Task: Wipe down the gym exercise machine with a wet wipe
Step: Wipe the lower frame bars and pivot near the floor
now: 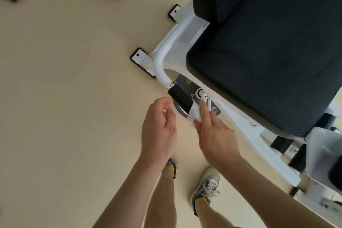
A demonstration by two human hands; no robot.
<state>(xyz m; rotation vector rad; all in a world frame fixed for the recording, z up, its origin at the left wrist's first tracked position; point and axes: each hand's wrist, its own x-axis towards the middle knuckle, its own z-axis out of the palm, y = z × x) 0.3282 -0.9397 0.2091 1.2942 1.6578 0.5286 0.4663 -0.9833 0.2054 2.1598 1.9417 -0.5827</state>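
Beige floor (64,98) under white-framed machine (166,50), wipe (195,114) on grip.

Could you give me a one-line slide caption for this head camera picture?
Right hand presses a wet wipe around the machine's black handle grip; the left hand hovers open beside it.

Soft, even daylight with wide-angle warp

The beige floor (64,98) is brightly lit with only faint shadows; the dark padded seat (259,70) shows little glare; edges bend, and the lower right corner is smeared with blur.
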